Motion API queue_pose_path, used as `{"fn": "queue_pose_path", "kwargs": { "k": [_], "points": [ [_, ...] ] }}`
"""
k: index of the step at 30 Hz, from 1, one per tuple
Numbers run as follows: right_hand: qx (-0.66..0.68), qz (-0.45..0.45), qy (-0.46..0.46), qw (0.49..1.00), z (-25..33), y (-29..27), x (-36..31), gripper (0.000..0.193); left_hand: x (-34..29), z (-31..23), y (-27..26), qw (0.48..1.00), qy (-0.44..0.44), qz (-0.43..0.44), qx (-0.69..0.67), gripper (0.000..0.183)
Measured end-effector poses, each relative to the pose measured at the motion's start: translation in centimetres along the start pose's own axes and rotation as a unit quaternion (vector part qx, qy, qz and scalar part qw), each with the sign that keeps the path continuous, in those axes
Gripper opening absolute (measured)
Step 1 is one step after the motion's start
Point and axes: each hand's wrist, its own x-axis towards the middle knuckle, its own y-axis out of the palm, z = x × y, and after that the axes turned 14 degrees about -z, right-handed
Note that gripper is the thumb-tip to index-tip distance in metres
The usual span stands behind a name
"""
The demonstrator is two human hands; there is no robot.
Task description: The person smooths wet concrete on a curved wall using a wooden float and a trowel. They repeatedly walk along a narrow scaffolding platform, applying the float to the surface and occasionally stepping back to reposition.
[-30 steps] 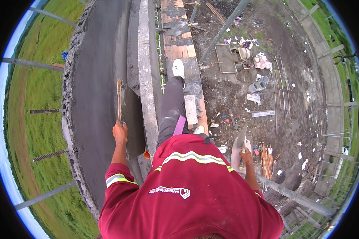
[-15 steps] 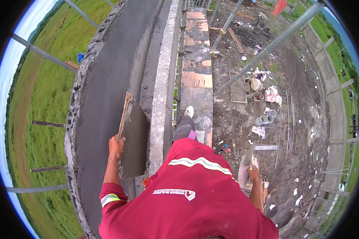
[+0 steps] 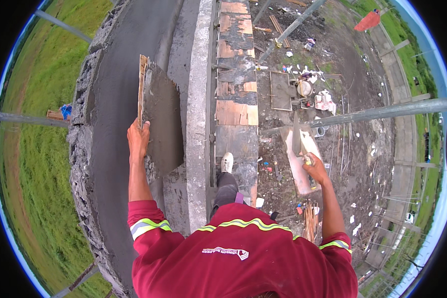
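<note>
Scaffold walkway (image 3: 236, 140) beside a concrete ledge (image 3: 197, 114), above open dirt ground (image 3: 346, 196).
Fingers of the left hand (image 3: 138, 138) grip the wooden edge of a mortar-smeared board (image 3: 164, 119) over the smooth grey surface (image 3: 115, 109), just left of the ledge; fingers of the right hand (image 3: 316, 169) wrap a trowel (image 3: 296, 138) over a pale board (image 3: 299, 179) beyond the walkway's edge, a metal pole (image 3: 382, 111) crossing nearby.

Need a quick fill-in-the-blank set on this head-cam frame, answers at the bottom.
1. The gray-smeared board is gripped by the person's ____ hand.
2. The right hand holds a trowel, its blade pointing ____ the person's body.
3. The visible shoe is ____ in color.
4. The walkway runs to the ____ of the pale concrete ledge.

Missing words: left; away from; white; right.
</note>
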Motion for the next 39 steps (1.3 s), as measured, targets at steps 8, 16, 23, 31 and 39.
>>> {"fn": "queue_pose_path", "kwargs": {
  "k": [8,16,23,31,39],
  "points": [
    [0.027,-0.053,0.069,0.996,2.6,-1.3,-1.0,0.044,11.0,-1.8,10.3,0.996,0.046,0.015,0.080,0.027],
    [-0.017,-0.097,0.086,0.991,0.8,-0.8,-1.9,0.046,13.7,-4.4,13.7,0.993,0.036,0.023,0.113,0.025],
    [0.007,-0.077,0.072,0.994,0.1,2.2,8.1,0.045,14.5,-6.2,15.5,0.988,0.021,0.047,0.148,0.028],
    [-0.003,-0.099,0.018,0.995,0.7,3.3,24.7,0.049,14.9,-6.9,14.7,0.986,-0.004,0.043,0.159,0.025],
    [0.011,-0.058,0.056,0.997,2.8,2.4,36.4,0.051,14.4,-6.7,15.3,0.985,-0.011,0.025,0.172,0.028]
  ]
}}
